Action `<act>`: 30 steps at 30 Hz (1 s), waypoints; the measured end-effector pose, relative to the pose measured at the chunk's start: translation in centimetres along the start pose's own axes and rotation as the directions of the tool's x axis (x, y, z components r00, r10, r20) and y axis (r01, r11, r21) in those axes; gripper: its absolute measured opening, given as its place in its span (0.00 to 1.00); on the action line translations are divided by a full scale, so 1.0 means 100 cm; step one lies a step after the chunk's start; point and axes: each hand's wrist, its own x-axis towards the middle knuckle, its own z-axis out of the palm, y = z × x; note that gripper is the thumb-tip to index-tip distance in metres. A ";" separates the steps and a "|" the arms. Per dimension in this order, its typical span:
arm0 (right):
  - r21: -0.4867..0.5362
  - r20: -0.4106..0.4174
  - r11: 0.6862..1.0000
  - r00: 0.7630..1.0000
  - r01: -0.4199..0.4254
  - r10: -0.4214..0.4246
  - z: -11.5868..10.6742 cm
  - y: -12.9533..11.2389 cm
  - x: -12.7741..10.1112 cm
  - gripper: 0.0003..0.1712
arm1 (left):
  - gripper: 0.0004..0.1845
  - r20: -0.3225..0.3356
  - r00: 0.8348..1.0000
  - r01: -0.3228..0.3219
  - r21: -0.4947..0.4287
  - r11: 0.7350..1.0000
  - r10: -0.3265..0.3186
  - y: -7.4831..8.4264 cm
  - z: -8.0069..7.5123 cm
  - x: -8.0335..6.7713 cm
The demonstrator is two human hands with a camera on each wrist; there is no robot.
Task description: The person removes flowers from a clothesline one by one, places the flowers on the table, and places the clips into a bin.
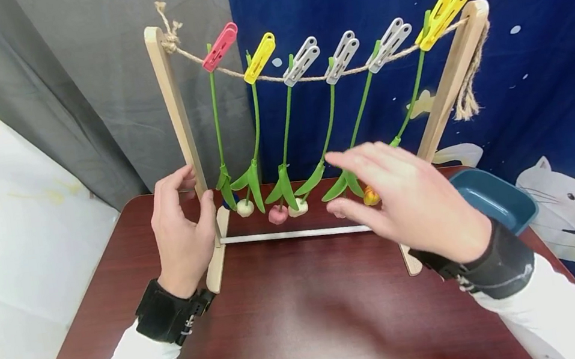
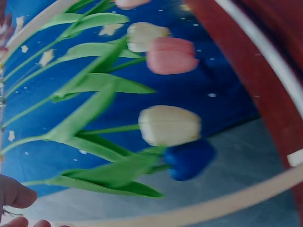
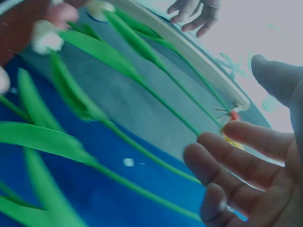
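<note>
Tulips (image 1: 288,185) hang upside-down from pegs (image 1: 304,59); left hand (image 1: 182,230) grips the rack post (image 1: 178,115), right hand (image 1: 405,200) hovers, fingers spread.

Tray (image 1: 508,199) right of rack (image 1: 178,115).

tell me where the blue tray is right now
In the head view the blue tray sits on the table's right side, just beyond the right hand and beside the wooden rack's right post.
</note>
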 end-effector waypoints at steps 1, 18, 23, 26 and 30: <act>-0.008 -0.024 1.000 0.999 0.022 -0.023 -0.004 -0.001 0.010 0.37 | 0.25 -0.004 1.000 -0.008 -0.010 1.000 0.008 0.004 0.001 0.004; -0.168 0.010 0.985 1.000 -0.026 0.028 -0.033 -0.004 0.173 0.33 | 0.29 0.056 0.991 -0.123 0.058 0.991 0.120 0.038 0.030 0.052; -0.166 0.090 0.984 0.993 -0.059 0.075 -0.028 -0.007 0.196 0.32 | 0.26 0.030 0.995 -0.101 0.094 0.990 0.098 0.038 0.034 0.056; -0.149 0.105 0.986 0.990 -0.073 0.090 -0.026 -0.009 0.202 0.28 | 0.25 0.018 0.996 -0.088 0.104 0.991 0.087 0.038 0.035 0.058; -0.138 0.107 0.986 0.989 -0.090 0.106 -0.026 -0.010 0.203 0.24 | 0.23 0.013 0.996 -0.085 0.100 0.991 0.084 0.038 0.035 0.059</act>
